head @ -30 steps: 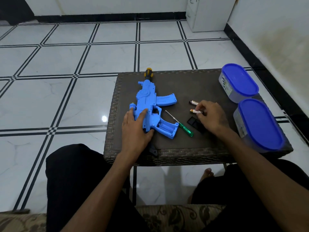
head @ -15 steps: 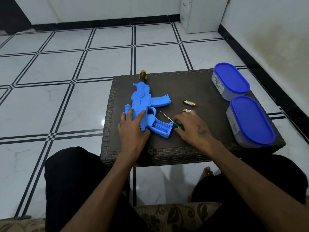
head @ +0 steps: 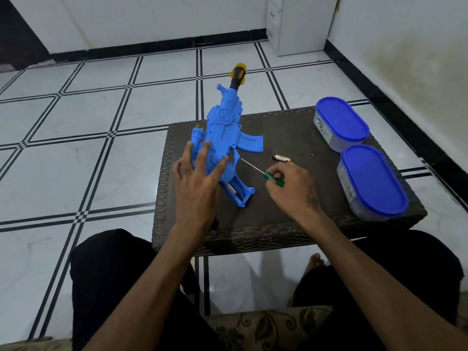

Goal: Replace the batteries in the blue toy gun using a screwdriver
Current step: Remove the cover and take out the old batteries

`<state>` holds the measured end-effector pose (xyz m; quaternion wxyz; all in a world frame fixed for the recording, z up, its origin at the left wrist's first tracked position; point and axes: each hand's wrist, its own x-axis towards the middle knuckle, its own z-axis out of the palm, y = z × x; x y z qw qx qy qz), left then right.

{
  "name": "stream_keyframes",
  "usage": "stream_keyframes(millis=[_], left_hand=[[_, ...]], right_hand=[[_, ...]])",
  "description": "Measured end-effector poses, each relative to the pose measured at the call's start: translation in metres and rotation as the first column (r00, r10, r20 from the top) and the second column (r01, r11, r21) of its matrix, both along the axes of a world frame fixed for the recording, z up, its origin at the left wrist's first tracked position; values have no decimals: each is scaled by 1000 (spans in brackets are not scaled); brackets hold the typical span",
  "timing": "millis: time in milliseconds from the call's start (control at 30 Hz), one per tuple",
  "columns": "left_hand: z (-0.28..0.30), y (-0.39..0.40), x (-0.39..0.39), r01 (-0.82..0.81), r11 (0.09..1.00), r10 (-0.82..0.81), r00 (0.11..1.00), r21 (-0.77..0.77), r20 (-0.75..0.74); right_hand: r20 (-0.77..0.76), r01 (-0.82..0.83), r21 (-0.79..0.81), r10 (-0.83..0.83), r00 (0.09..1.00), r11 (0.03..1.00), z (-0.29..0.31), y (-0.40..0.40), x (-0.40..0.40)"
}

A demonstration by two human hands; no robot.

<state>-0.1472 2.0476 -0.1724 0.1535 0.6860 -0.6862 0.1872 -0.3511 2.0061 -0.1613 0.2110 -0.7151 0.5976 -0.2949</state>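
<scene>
Right of the gun [head: 222, 138], the right hand [head: 291, 191] pinches the screwdriver [head: 263, 172], tip toward it; left hand [head: 197, 178], fingers spread, props it.

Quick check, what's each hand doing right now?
Left hand: open, fingers spread and straight against the blue toy gun, propping it up.
Right hand: closed, pinching the handle of the green screwdriver.

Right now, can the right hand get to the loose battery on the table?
Probably yes. The battery lies bare on the table just beyond the right hand, nothing between them. But that hand already pinches the screwdriver, so it would likely need to set it down first.
</scene>
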Motion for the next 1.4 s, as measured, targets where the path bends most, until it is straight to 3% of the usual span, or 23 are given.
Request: stream_keyframes(millis=[200,467,633,800,933,1067,1400], left_hand=[[-5,-1,3,-23,993,47,976,114,-214],[-23,8,4,-7,969,120,888,247,-445],[-30,8,6,2,969,121,870,248,-478],[-27,8,4,6,965,115,888,262,-444],[-16,6,2,-22,982,73,959,187,-273],[-13,4,0,5,992,14,988,124,-152],[-13,5,-2,32,997,-25,994,64,-109]], right_hand=[[13,-42,98,41,999,994,6,5,-5],[-30,-150,76,153,988,986,8,6,-13],[-81,-195,76,201,976,978,1,5,-7],[-65,-174,64,178,982,983,4,4,-4],[26,-84,90,82,996,992,2,2,-7],[54,-122,100,117,992,987,-1,4,-7],[43,-170,-3,170,984,985,-9,7,-4]])
